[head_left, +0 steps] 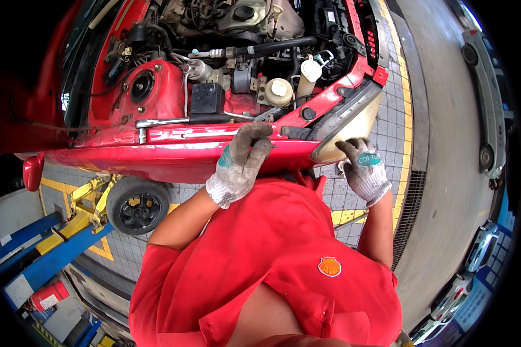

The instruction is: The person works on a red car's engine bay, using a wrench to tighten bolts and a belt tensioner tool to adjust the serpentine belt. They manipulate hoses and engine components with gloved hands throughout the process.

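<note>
Nearest, a red shirt (260, 231) with a small yellow badge. Beyond it, two hands in grey-white knit gloves. The left hand (243, 159) is at the red fender (185, 157), fingers loosely bent near its upper edge; whether they pinch anything cannot be told. The right hand (363, 168), fingers curled, lies against the lower edge of the headlight (359, 123); its grip is hidden. The headlight occupies the car's front corner, at the fender's right end. A ratchet wrench (165, 122) rests along the fender's upper edge, left of the left hand, its socket pointing down. Inside the engine bay, just past this edge, sit a black box (206, 98) and a white-capped reservoir (278, 91). Farther off: a wheel (138, 206) beside a yellow lift arm (78, 220), the tiled floor (397, 110) and, at far right, a parked car (484, 98).
</note>
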`<state>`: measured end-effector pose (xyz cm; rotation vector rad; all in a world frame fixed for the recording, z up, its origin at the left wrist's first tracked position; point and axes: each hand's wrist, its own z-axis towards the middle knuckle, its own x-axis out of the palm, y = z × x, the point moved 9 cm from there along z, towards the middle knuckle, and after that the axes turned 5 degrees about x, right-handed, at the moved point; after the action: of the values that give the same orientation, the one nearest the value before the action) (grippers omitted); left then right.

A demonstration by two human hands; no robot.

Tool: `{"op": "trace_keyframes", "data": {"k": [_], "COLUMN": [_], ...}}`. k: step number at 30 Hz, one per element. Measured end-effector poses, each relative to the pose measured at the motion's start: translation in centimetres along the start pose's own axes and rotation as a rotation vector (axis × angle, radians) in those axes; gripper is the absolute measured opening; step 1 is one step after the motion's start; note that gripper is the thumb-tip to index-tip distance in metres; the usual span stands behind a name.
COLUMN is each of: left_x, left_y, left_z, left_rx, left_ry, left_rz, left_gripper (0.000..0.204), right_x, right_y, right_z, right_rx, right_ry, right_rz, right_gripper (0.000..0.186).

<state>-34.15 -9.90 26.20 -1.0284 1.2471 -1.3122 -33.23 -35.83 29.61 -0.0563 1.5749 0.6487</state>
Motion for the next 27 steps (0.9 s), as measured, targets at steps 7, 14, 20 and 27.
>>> {"op": "trace_keyframes", "data": {"k": [7,14,20,27], "left_x": [0.8,-1.1,-2.7,-5.3], "left_y": [2.3,4.1,6.1,7.8], "left_z": [0.9,2.7,4.6,8.7], "left_rx": [-0.286,-0.327,-0.332,-0.346], "left_ry": [-0.066,-0.252,-0.179,-0.117], "left_rz": [-0.389,-0.723,-0.832,-0.500], "left_gripper": [0.021,0.031,0.030,0.030], "right_x": [0.6,3.1,5.0,9.0], "right_y": [6.2,10.8,11.2,5.0], "right_z": [3.8,9.6,13.7,18.7], "right_rx": [-0.018,-0.115,-0.158,0.236], "right_ry": [-0.036,-0.326,-0.317,-0.059], "right_rz": [0.475,0.610,0.476,0.727], "right_gripper": [0.051,0.034,0.029,0.025]}}
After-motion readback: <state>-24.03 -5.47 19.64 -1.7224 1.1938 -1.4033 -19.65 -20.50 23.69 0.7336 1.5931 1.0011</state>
